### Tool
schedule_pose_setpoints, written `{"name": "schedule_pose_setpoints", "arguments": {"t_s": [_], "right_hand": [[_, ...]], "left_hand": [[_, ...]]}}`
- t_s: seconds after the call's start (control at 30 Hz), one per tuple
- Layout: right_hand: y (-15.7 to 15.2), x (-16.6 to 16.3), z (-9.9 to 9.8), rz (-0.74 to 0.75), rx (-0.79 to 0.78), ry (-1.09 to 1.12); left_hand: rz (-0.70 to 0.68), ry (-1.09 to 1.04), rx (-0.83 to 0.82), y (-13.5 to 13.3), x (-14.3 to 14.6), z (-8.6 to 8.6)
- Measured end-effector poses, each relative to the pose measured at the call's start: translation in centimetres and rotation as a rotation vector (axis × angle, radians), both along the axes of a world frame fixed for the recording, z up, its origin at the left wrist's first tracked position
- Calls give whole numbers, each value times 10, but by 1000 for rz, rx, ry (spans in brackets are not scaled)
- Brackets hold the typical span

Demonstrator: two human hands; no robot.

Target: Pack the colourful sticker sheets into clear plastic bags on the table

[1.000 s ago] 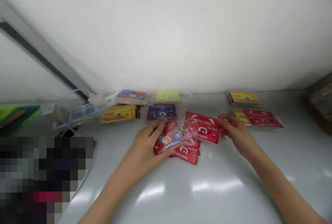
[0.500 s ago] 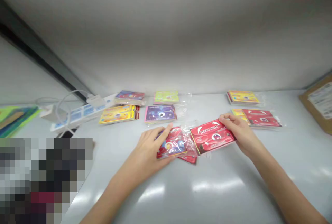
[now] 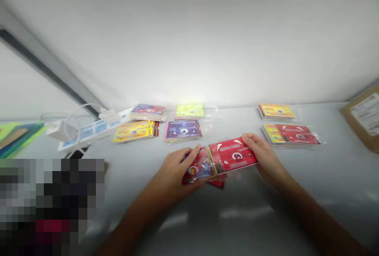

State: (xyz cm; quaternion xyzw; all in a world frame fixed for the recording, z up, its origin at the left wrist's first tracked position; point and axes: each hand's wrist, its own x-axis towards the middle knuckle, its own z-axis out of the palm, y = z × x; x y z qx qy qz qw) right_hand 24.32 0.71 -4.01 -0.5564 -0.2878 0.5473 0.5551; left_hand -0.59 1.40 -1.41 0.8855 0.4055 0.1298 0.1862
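My left hand (image 3: 180, 169) grips a clear plastic bag (image 3: 203, 169) with a red and blue printed card inside. Held by its far right end, a red printed card (image 3: 237, 155) is in my right hand (image 3: 260, 155). The red card's left end overlaps the bag's right side; how much of it lies inside is hard to tell through the shiny film. Beneath them, another red card (image 3: 217, 181) lies on the table, mostly hidden.
Behind my hands lie a purple card pack (image 3: 184, 129), a green one (image 3: 189, 110), yellow cards (image 3: 134, 131) and a red-blue stack (image 3: 148, 110). At right are yellow (image 3: 276, 110) and red (image 3: 299, 134) stacks and a cardboard box (image 3: 363, 117). A power strip (image 3: 97, 127) with cables sits left.
My right hand has moved left with the red card, which now overlaps the bag instead of just meeting its edge. My left hand has barely shifted. The wall looks brighter.
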Motion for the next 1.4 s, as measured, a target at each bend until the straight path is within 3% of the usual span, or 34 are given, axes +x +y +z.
{"name": "schedule_pose_setpoints", "arguments": {"t_s": [0.13, 0.33, 0.6, 0.77, 0.9, 1.03, 1.1, 1.2, 1.3, 1.4], "right_hand": [[-3, -4, -2, 177, 34, -65], [-7, -12, -6, 471, 128, -361], [-8, -8, 1, 402, 60, -218], [-9, -11, 4, 479, 138, -290], [-4, -4, -2, 313, 199, -441], [2, 10, -13, 172, 213, -662], [2, 12, -14, 203, 221, -769], [-2, 7, -12, 384, 269, -914], [-7, 0, -11, 538, 354, -1027], [-8, -4, -13, 574, 367, -1067]], "left_hand": [[-18, -15, -22, -1, 1, -1], [-50, 14, -48, -3, 2, -1], [-89, 26, -69, -5, 3, 2], [-103, 24, -62, -5, 4, 4], [-50, 17, -20, -1, 1, 3], [90, -1, 76, 7, -3, 1], [173, 0, 123, 10, -5, 1], [244, 10, 129, 12, -5, 2], [228, -5, 112, 12, -4, 2], [211, -23, 95, 11, -4, -1]]}}
